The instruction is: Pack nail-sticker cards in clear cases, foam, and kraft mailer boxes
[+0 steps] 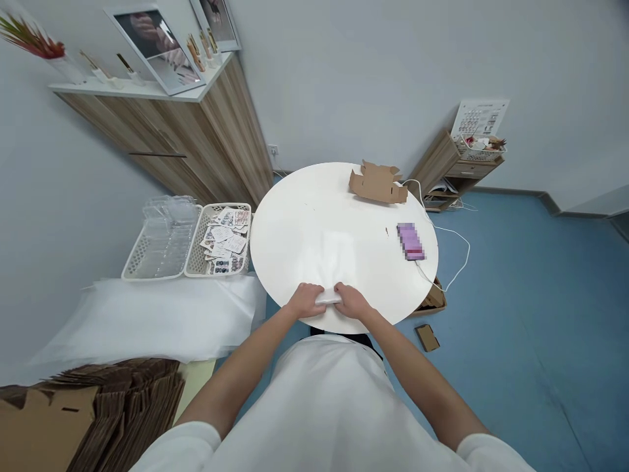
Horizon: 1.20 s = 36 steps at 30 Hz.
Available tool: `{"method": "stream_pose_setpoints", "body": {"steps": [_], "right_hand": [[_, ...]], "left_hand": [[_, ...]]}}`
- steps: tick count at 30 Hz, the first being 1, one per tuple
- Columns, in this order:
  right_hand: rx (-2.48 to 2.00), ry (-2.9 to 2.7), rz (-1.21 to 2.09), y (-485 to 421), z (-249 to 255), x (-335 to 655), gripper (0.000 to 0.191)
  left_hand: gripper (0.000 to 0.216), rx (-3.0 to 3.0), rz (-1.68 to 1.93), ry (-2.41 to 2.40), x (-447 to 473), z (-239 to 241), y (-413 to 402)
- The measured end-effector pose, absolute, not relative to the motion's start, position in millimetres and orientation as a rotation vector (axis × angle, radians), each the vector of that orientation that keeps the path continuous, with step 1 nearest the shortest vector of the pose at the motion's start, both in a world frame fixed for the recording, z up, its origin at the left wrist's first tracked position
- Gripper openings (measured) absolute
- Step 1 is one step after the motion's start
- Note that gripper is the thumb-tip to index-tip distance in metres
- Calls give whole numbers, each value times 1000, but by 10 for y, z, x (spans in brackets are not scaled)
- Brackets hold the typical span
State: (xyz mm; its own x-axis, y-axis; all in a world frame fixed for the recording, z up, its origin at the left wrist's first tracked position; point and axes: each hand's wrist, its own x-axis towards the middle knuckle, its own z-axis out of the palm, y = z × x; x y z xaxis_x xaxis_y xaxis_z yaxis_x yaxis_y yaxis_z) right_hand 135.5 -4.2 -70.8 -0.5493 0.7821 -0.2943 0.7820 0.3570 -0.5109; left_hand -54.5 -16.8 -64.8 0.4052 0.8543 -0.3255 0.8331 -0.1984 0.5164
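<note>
Close to the table's near edge, a small white wrapped packet (pixel 328 297) lies level between my two hands. Its wrap looks like the thin white foam sheeting, and what is inside cannot be seen. My left hand (pixel 305 300) grips the left end with fingers curled and thumb on top. At the right end my right hand (pixel 352 301) is closed the same way. Both rest on or just above the white oval table (pixel 295 223). An unfolded brown cardboard box (pixel 378 182) sits at the table's far right.
A phone with a blurred purple screen (pixel 411 242) lies on the right, its white cable (pixel 462 262) trailing off the edge. Left stand a basket of cards (pixel 219 207), a basket of clear plastic cases (pixel 132 262), white foam sheets (pixel 167 318) and stacked flat cardboard (pixel 128 419). A small box (pixel 427 337) is on the floor.
</note>
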Motion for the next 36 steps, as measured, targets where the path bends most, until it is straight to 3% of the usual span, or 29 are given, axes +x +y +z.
{"method": "stream_pose_setpoints", "body": {"steps": [5,10,14,20,24,27,32,36], "right_hand": [[-1542,-2351,1295,-126,-608,1521,16],[-1669,-2276,1321,137,-605,1535,15],[-1786,-2147,1368,281,-693,1520,16],[-2014,-2022,1163,232,-864,1551,25],[-1977,-2172,723,135,-839,1532,40],[-1617,-2471,502,101,-779,1457,40],[-1398,-2728,602,117,-796,1333,52],[-1485,-2649,790,96,-785,1360,46]], "left_hand": [[39,1900,66,1318,-585,-656,-145],[39,1729,191,1379,-712,-723,70],[27,1660,118,1503,-830,-822,111],[20,1609,29,1793,-873,-922,11],[42,1731,202,1950,-826,-873,-81],[52,2021,378,1815,-734,-815,-125],[61,2227,262,1478,-556,-802,-95],[55,2171,225,1425,-543,-791,-44]]}}
